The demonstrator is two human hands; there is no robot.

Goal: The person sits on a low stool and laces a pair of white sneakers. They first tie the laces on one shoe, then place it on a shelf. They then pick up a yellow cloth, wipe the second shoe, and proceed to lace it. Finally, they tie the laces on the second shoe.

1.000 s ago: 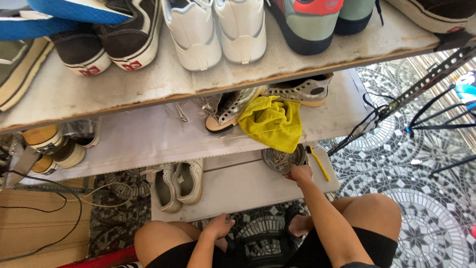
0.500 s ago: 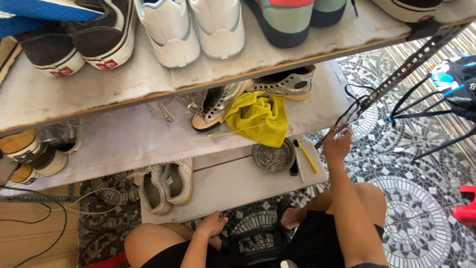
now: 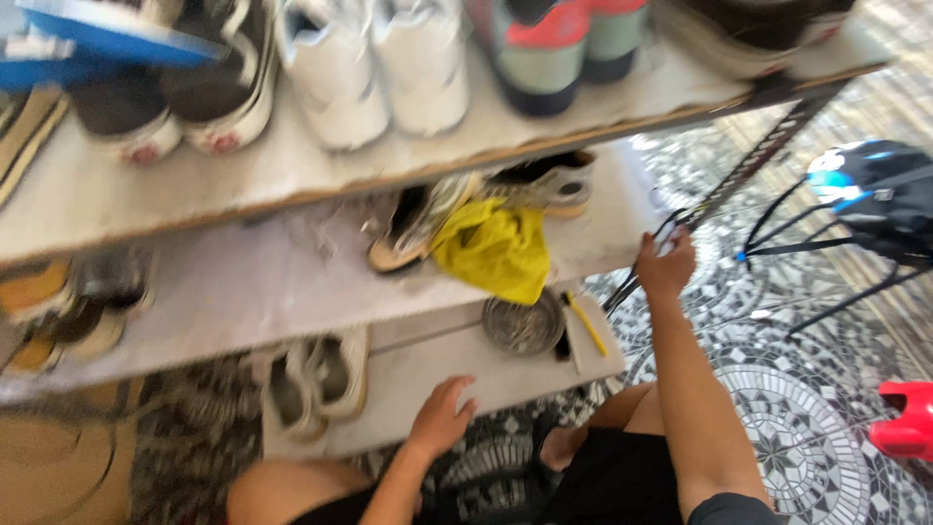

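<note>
I sit in front of a shoe rack with pale shelves (image 3: 292, 282). My right hand (image 3: 666, 261) is raised at the right end of the middle shelf, its fingers around a bundle of dark laces or cords (image 3: 641, 272) by the rack's metal frame. My left hand (image 3: 442, 418) rests open, palm down, on the front edge of the bottom shelf (image 3: 428, 374). Between the hands lie a round metal dish (image 3: 523, 323), a yellow-handled tool (image 3: 586, 323) and a yellow cloth (image 3: 496, 248) draped off the middle shelf.
White sneakers (image 3: 374, 68), dark sneakers (image 3: 165, 92) and colourful shoes (image 3: 559, 44) fill the top shelf. Grey shoes (image 3: 316, 379) sit on the bottom shelf. A dark helmet on a stand (image 3: 875, 194) and a red stool (image 3: 904, 423) are at right on patterned tile.
My right hand left the metal dish and rose to the right, to the cords at the rack's end. My left hand came up from my lap onto the bottom shelf.
</note>
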